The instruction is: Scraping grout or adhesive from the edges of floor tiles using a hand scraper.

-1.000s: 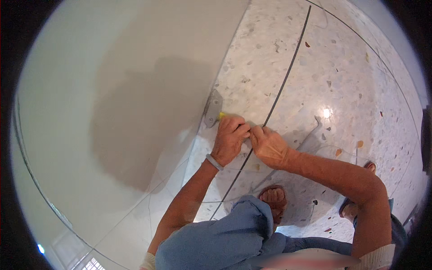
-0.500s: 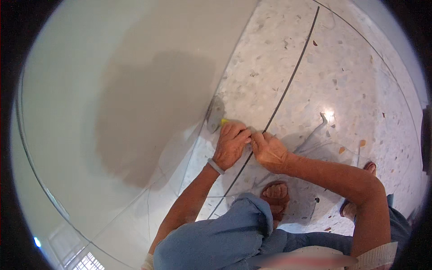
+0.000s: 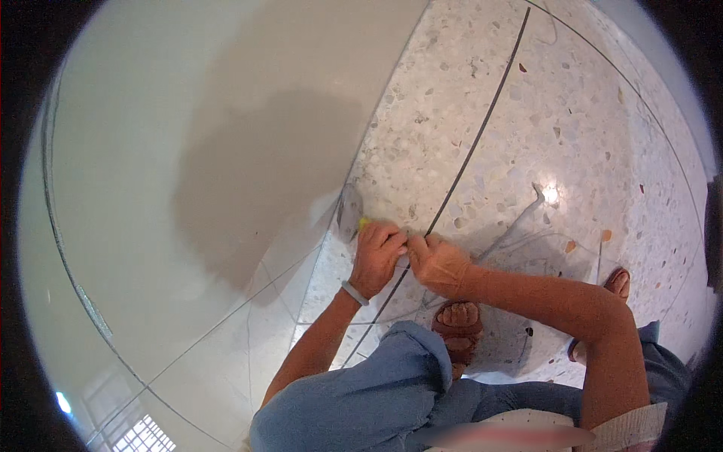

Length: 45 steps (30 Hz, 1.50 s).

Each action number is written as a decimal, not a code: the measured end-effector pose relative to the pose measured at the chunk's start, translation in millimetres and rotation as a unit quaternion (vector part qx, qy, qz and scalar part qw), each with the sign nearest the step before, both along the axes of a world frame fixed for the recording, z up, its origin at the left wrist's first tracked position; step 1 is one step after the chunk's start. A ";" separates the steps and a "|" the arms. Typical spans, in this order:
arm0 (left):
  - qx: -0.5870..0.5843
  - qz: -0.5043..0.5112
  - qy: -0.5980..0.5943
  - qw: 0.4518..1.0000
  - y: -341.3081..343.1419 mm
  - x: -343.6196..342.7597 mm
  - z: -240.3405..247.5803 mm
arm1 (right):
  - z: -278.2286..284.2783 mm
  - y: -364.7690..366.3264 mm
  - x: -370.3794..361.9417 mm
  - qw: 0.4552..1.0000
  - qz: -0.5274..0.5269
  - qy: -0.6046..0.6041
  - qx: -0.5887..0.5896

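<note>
My left hand (image 3: 376, 260), with a pale band at its wrist, is closed low over the speckled floor beside the wall. A small yellow piece (image 3: 364, 224) shows past its fingers, and a grey object (image 3: 349, 212) lies just beyond, at the foot of the wall. My right hand (image 3: 440, 265) is closed too, its thumb and fingertips pinched together close to the left fingertips, over a dark line in the floor. Whatever sits between the fingers of either hand is too small and covered to make out.
The smooth pale wall (image 3: 248, 151) rises on the left, with my shadow on it. A grey bent strip (image 3: 520, 222) shows on the floor beyond my right forearm. My sandalled foot (image 3: 459, 324) and bent knee (image 3: 361, 377) are close below the hands.
Both hands sit slightly lower and further left in the picture, still fingertip to fingertip. The view itself has shifted a little. Neither hand has visibly opened.
</note>
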<state>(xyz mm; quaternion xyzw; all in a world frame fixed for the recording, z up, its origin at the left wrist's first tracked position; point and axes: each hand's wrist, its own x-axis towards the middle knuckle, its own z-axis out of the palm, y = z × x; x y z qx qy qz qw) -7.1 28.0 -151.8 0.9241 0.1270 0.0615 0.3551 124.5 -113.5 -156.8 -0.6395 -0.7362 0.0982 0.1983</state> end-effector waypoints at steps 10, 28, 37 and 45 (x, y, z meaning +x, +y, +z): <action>0.056 0.031 0.021 0.998 -17.2 -25.8 1.9 | -7.6 -4.4 -16.1 0.999 0.023 0.029 -0.003; 0.201 0.254 0.169 0.931 16.9 5.6 9.2 | 20.0 -122.2 127.0 0.974 -0.219 0.054 -0.018; 0.233 0.297 0.195 0.905 6.4 11.0 -7.6 | 16.3 -128.1 115.1 0.956 -0.278 0.075 -0.060; 0.168 0.291 0.190 0.922 4.2 7.8 3.7 | 13.1 -132.1 112.8 0.953 -0.289 0.075 -0.059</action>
